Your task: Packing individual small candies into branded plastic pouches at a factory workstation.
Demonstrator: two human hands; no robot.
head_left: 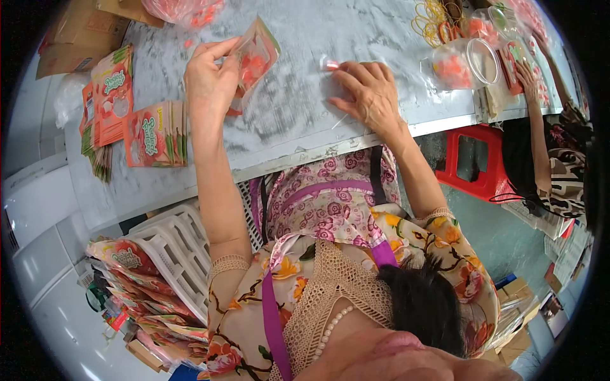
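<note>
My left hand is closed on the edge of a tilted pouch, pinching it above the table. Through the pouch's clear side, red pieces show. My right hand lies palm down on the table, fingers spread and thumb apart. Its index fingertip touches or nearly touches a small red-and-white piece in clear wrapping; I cannot tell which. To the left of my left forearm stands a row of red-and-green printed pouches. A further stack of such pouches lies behind them.
A clear jar with red pieces lies on its side at the right. Yellow rubber bands are behind it. Another person's hand rests by a pouch. A cardboard box stands far left; a red stool is beneath the table's right.
</note>
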